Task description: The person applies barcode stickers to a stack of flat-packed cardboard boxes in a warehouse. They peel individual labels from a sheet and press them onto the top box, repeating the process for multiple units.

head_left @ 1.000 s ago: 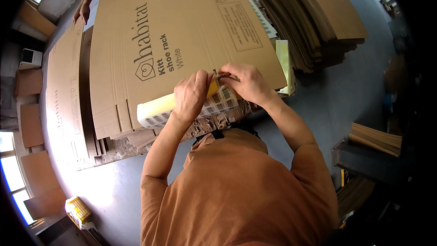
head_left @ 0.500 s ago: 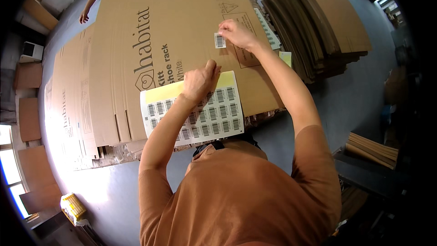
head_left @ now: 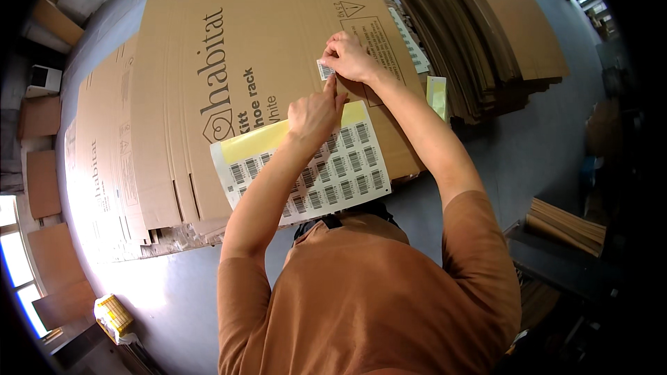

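Sticker [head_left: 325, 70], peeled off the label sheet [head_left: 306, 167] a moment ago, now lies on the carton [head_left: 278, 21], right hand [head_left: 351, 55] pinching its edge, left hand [head_left: 316, 112] pressing with one fingertip.

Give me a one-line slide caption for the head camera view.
Both hands, left hand and right hand, press a small barcode sticker onto flat cardboard above a sticker sheet.

One head-worn fisheye camera looks steeply down from close above the person's shoulders, facing forward over flat cardboard sheets [head_left: 278, 62]; edges bend toward the rim.
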